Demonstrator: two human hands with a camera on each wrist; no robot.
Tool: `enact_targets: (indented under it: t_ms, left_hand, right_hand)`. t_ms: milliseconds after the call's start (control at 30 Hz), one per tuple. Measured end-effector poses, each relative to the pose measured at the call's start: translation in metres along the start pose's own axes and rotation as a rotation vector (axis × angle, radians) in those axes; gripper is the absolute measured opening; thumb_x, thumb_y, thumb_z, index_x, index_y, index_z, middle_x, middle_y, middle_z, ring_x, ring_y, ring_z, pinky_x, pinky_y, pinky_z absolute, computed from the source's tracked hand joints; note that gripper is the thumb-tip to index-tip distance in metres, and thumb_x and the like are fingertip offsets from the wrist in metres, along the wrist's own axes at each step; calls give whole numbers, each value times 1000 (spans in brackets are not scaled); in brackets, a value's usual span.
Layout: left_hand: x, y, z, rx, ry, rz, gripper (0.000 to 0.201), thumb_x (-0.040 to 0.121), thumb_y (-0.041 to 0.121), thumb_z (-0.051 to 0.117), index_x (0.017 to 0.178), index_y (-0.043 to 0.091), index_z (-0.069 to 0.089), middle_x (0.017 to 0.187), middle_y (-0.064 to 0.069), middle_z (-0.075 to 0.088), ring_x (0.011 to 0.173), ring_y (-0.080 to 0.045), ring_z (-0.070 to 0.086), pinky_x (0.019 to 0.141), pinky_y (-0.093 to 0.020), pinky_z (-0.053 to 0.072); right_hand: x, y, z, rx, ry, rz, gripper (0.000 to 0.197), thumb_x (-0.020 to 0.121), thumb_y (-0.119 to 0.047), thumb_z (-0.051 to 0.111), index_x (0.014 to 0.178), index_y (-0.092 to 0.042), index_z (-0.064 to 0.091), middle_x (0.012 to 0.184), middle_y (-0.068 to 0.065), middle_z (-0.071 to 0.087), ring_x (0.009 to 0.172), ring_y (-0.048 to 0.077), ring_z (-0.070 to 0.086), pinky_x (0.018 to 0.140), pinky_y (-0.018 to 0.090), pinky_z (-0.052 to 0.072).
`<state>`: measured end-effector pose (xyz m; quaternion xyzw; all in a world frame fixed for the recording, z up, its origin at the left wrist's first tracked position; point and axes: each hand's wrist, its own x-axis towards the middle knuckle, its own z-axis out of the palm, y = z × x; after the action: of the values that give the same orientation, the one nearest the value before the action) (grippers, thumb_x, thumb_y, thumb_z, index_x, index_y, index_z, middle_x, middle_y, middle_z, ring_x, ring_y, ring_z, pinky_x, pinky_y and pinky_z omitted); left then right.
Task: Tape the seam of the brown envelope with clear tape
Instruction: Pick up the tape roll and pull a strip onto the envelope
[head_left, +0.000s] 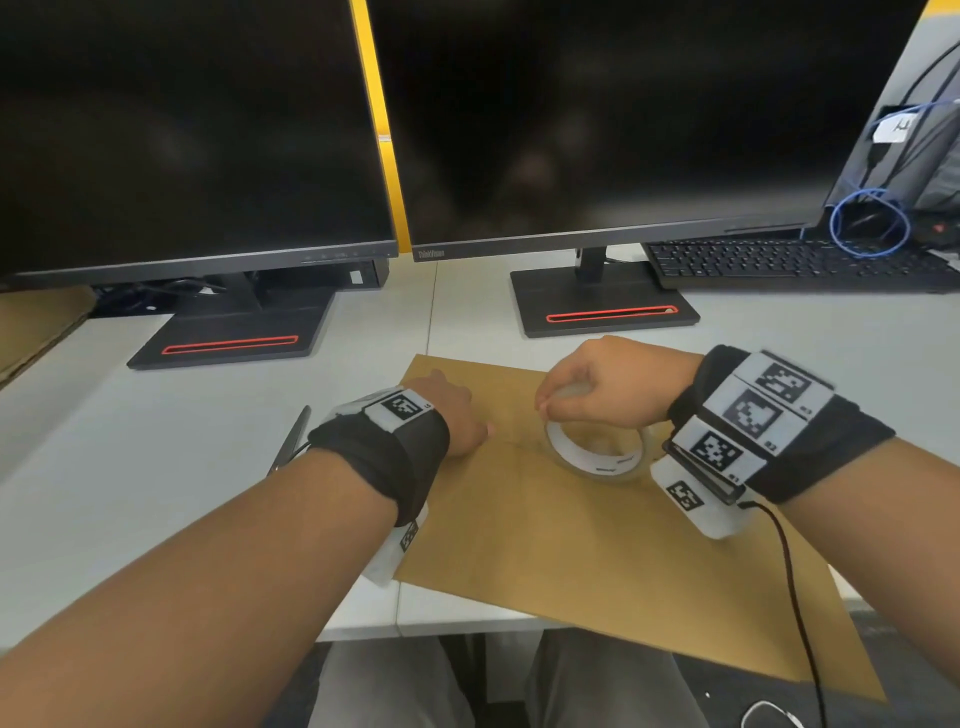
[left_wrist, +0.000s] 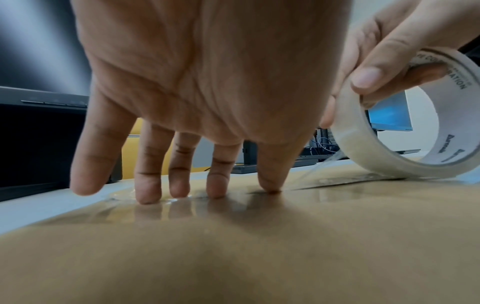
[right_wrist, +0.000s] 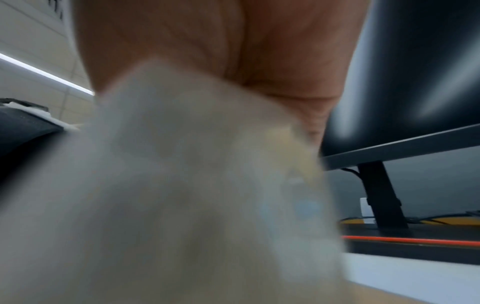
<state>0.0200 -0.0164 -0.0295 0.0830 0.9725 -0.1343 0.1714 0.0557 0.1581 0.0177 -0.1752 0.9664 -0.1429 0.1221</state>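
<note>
- White desk (head_left: 779, 338) under two dark monitors carries the flat brown paper envelope (head_left: 597, 545).
- Left hand (head_left: 452, 415), fingers spread, presses the laid tape, probably anchoring it.
- At its 3 o'clock, right hand (head_left: 608, 389) pinches the clear tape roll (head_left: 597, 452) (tilted, strip running out).

Roll of tape (head_left: 597, 451) gripped on the envelope (head_left: 597, 551), under the right hand (head_left: 608, 387).
Left of the grip, left hand (head_left: 452, 410) flat on the envelope; scissors (head_left: 288, 441) farther left on the desk (head_left: 156, 441); monitors (head_left: 597, 130) behind; keyboard (head_left: 779, 260) behind and right.
</note>
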Motion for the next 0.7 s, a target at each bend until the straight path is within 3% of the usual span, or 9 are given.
enact_targets:
  t_ms: [267, 367, 467, 533, 600, 633, 700]
  left_hand:
    - [1, 2, 3, -37, -3, -27, 64, 95, 59, 34, 146, 20, 35, 149, -11, 31, 129, -33, 44, 106, -44, 39]
    - [3, 5, 4, -52, -10, -46, 76, 90, 68, 32, 148, 21, 32, 152, -11, 27, 132, -35, 41, 107, -46, 38]
    - [2, 8, 5, -65, -17, -51, 91, 79, 82, 30, 147, 21, 36, 151, -11, 29, 129, -35, 43, 105, -47, 39]
    - [2, 10, 5, -76, -14, -52, 93, 77, 84, 31, 145, 22, 39, 150, -10, 31, 127, -34, 45, 104, -46, 40]
    - [1, 11, 4, -51, -4, -64, 91, 77, 83, 33, 144, 22, 39, 150, -9, 32, 127, -33, 44, 103, -46, 41]
    - [0, 14, 3, -22, 9, -64, 89, 79, 81, 33, 145, 21, 38, 150, -10, 32, 129, -33, 43, 103, -46, 40]
    - [-4, 21, -1, 34, 45, -23, 78, 87, 72, 36, 143, 18, 41, 148, -12, 34, 131, -33, 41, 103, -45, 38]
  right_hand:
    - [-5, 4, -1, 13, 8, 34, 29, 88, -42, 57, 112, -34, 69, 123, -10, 64, 109, 10, 54, 95, 25, 41]
    - [-6, 3, 0, 48, -7, 30, 29, 87, -40, 58, 113, -34, 68, 123, -10, 64, 105, 9, 53, 93, 23, 40]
    - [-6, 0, 2, 37, -19, 21, 31, 88, -41, 56, 117, -34, 66, 124, -10, 63, 112, 11, 54, 97, 25, 41]
    - [-6, 0, 3, 44, -15, 27, 29, 89, -41, 55, 115, -34, 63, 110, -8, 63, 105, 14, 55, 91, 27, 42]
    - [-7, 2, 4, 82, 10, 33, 20, 89, -41, 55, 106, -32, 59, 88, -9, 57, 85, 11, 53, 79, 29, 41]
    - [-7, 3, 4, 95, 24, 30, 16, 88, -41, 56, 102, -33, 57, 83, -11, 54, 79, 9, 51, 78, 30, 41]
    - [-10, 8, 2, 104, 50, 18, 15, 87, -42, 57, 99, -34, 59, 89, -7, 59, 83, 11, 53, 83, 32, 45]
